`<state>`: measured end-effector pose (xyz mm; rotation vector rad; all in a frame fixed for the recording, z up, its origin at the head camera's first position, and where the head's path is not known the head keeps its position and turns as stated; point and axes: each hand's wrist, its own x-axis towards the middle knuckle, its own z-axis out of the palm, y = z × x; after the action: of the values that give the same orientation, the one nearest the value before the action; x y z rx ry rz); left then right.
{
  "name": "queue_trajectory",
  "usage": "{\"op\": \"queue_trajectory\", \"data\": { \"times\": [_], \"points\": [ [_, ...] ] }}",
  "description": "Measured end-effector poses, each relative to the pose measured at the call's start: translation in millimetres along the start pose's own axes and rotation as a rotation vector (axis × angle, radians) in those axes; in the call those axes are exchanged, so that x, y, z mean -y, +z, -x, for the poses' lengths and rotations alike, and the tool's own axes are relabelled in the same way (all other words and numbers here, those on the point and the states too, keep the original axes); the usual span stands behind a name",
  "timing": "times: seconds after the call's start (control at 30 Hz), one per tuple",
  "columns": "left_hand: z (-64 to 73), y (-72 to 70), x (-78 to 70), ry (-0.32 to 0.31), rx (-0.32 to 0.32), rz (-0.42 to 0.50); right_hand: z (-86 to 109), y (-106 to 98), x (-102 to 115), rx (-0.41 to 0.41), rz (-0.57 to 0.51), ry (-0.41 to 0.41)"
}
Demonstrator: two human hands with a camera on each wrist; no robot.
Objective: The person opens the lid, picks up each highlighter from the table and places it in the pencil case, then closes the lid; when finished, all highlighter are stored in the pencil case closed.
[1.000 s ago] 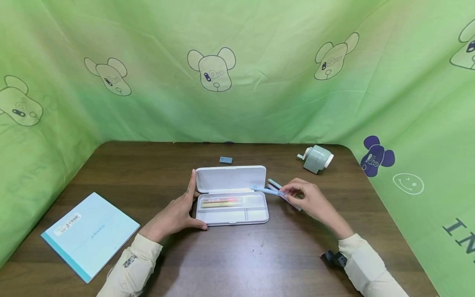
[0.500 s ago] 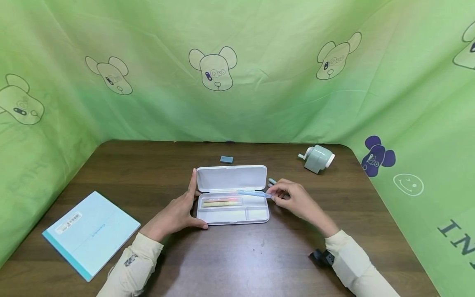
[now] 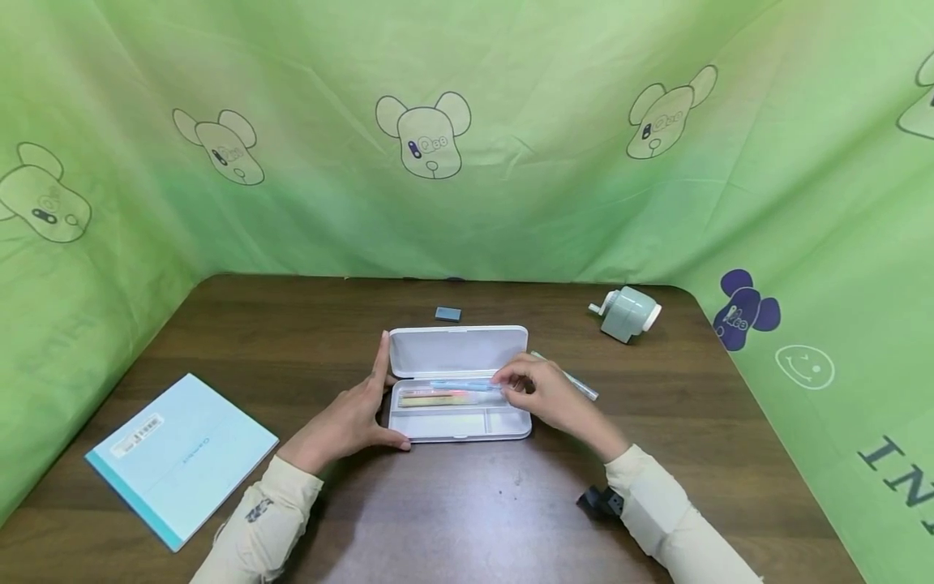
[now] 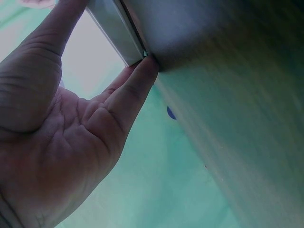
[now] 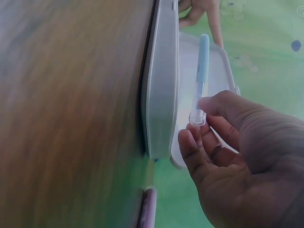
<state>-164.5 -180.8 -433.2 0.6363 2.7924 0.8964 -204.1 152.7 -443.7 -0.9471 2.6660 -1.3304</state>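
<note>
In the head view a white pencil case [image 3: 438, 425] lies with its lid [image 3: 460, 353] raised. My left hand [image 3: 353, 418] rests on its left end, thumb at the near corner and index finger straight along the lid's side. The left wrist view shows fingertips at the case's corner. My right hand [image 3: 540, 395] pinches a light-blue pen [image 5: 203, 61] by its clear end, thumb against fingertips. The pen lies across the case's back compartment in the head view. Several slim writing tools [image 3: 436, 398], yellowish and pink, sit just in front of it.
Behind my right hand lies another pen [image 3: 584, 388], partly hidden; a purplish pen [image 5: 148, 209] shows in the right wrist view. A blue eraser [image 3: 448, 314] sits behind the case. A grey-green pencil sharpener [image 3: 627, 315] stands back right, a light-blue notebook [image 3: 182, 462] at left.
My right hand has carried the light-blue pen leftward from beside the case to over its back compartment, and the pen lies more level. The left hand stays at the case.
</note>
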Motion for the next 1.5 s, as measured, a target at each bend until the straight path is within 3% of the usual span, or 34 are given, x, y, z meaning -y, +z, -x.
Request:
{"op": "queue_trajectory", "data": {
  "times": [0.3, 0.73, 0.97, 1.3, 1.5],
  "points": [
    [0.4, -0.4, 0.0, 0.005, -0.005, -0.001, -9.9, 16, 5, 0.022, -0.010, -0.057],
    [0.2, -0.1, -1.0, -0.001, 0.001, 0.012, -12.8, 23, 10, 0.048, 0.001, -0.038],
    [-0.3, 3.5, 5.4, 0.045, -0.035, 0.013, -15.2, 25, 12, 0.070, 0.018, -0.051],
    [0.7, 1.3, -1.1, 0.024, -0.014, 0.018, -20.5, 31, 13, 0.070, 0.064, -0.094],
    [0.6, 2.1, -0.3, 0.018, -0.015, 0.016, -20.1, 32, 13, 0.095, 0.070, -0.063]
  ]
}}
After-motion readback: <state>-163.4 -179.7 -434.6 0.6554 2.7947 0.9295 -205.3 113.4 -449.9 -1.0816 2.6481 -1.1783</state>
